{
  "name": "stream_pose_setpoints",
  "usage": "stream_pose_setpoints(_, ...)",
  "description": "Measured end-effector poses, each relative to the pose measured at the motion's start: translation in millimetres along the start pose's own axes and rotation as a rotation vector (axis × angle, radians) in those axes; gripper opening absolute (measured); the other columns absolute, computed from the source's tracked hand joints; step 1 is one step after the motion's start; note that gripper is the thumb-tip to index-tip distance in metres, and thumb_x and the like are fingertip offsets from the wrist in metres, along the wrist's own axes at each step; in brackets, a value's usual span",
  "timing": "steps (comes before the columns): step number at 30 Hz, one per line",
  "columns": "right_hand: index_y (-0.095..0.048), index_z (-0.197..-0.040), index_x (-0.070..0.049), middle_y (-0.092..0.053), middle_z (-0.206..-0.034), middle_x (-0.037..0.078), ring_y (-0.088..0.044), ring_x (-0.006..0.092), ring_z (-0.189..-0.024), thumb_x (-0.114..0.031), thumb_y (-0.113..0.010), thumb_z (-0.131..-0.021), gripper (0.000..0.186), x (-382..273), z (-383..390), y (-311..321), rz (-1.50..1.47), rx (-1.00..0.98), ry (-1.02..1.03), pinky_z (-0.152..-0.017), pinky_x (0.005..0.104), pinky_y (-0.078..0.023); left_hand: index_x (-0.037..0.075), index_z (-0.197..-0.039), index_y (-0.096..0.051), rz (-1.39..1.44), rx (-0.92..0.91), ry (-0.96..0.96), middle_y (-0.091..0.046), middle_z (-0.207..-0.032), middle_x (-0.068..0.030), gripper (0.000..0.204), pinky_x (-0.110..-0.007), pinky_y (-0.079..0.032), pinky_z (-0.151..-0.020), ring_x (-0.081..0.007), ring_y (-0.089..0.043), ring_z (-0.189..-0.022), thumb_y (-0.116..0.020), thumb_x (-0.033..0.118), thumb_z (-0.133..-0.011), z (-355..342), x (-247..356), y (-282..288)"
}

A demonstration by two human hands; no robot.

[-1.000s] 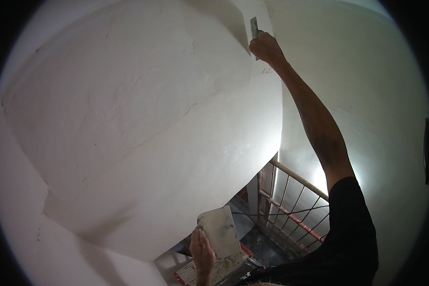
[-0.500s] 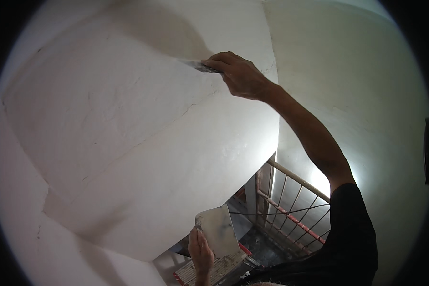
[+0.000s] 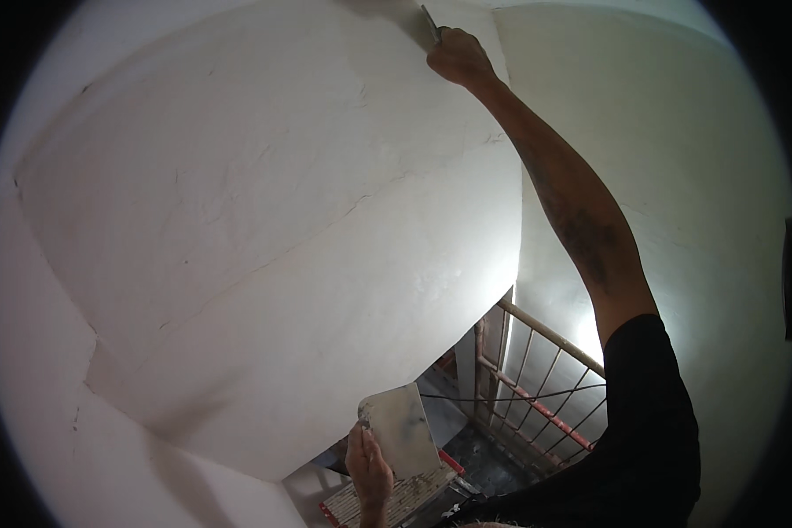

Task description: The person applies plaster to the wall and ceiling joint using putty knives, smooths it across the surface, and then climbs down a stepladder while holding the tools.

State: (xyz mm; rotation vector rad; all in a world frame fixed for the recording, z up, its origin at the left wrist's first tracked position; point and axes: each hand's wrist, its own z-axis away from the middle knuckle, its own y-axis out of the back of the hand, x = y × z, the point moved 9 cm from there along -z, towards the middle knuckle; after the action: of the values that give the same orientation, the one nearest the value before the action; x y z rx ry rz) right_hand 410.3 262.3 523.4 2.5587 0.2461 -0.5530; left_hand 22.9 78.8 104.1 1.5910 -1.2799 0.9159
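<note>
My right hand is stretched far up at the top of the view, closed around a plastering trowel. Its thin blade shows almost edge-on against the white plastered surface, and I cannot tell whether it touches. Low down, my left hand grips a flat, pale plate with rounded corners, like a plasterer's hawk. Dark grey smears mark the plate's face; its handle is hidden. A fine crack runs diagonally across the plaster between my two hands.
A metal railing with thin bars and a red-and-tan lower rail stands at lower right. Below the plate lies a ribbed, red-edged platform or step. Another wall rises on the right, with bright light on it. A dark object sits at the far right.
My right hand has moved up and slightly right with the trowel, and the blade has turned from lying leftward to pointing upward. My left hand and the plate stay almost in place.
</note>
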Motion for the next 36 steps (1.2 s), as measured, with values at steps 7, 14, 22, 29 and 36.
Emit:
stream_pose_setpoints(7, -0.058, -0.125, -0.005, -0.059, -0.115, 0.012, -0.059, 0.0312, -0.102, 0.0, -0.055, -0.084, 0.041, -69.6, 103.3, -10.0, 0.004, 0.248, 0.611, -0.085, 0.0426, -0.054, -0.001, -0.092, -0.048, -0.012, -0.005, -0.024, -0.046, -0.076, -0.0071, 0.02, -0.029, -0.039, -0.066, -0.0153, -0.04, -0.069, -0.038, 0.013, -0.102, -0.9, -3.5, 0.3)
stream_pose_setpoints(14, -0.058, -0.124, -0.007, -0.06, -0.12, 0.01, -0.057, 0.0257, -0.115, 0.008, -0.055, -0.082, 0.045, -62.4, 138.7, 6.5, -0.056, 0.078, 0.869, -0.095, 0.0385, -0.052, -0.001, -0.09, -0.047, -0.006, -0.036, 0.02, -0.045, -0.076, -0.0072, 0.021, -0.03, -0.04, -0.066, -0.0157, -0.041, -0.071, -0.038, 0.014, -0.102, -0.2, 1.3, -1.3)
stream_pose_setpoints(22, -0.063, -0.111, 0.001, -0.066, -0.103, 0.023, -0.064, 0.0383, -0.096, -0.011, -0.048, -0.089, 0.029, 49.4, 13.8, 49.2, -0.035, 0.235, 0.208, -0.086, 0.0457, -0.05, -0.005, -0.108, -0.054, 0.03, -0.001, -0.005, -0.057, -0.089, -0.015, 0.025, -0.033, -0.044, -0.078, -0.0233, -0.051, -0.08, -0.039, 0.015, -0.102, -1.3, -23.3, 3.9)
stream_pose_setpoints(29, -0.062, -0.123, -0.004, -0.065, -0.109, 0.022, -0.062, 0.0383, -0.103, -0.01, -0.045, -0.088, 0.039, 86.2, -15.0, 36.7, 0.008, 0.231, 0.129, -0.091, 0.046, -0.049, -0.006, -0.108, -0.054, -0.015, 0.005, 0.019, -0.057, -0.089, -0.0156, 0.028, -0.033, -0.044, -0.077, -0.0236, -0.052, -0.08, -0.039, 0.016, -0.102, -0.2, -16.6, 2.6)
stream_pose_setpoints(36, -0.06, -0.127, -0.007, -0.061, -0.118, 0.02, -0.06, 0.037, -0.109, -0.01, -0.046, -0.091, 0.039, 67.5, -13.1, 23.7, -0.063, 0.224, 0.179, -0.096, 0.0445, -0.047, -0.005, -0.104, -0.053, -0.006, 0.006, 0.036, -0.055, -0.086, -0.0139, 0.027, -0.032, -0.044, -0.075, -0.0206, -0.05, -0.078, -0.039, 0.018, -0.102, 0.8, -21.9, 6.1)
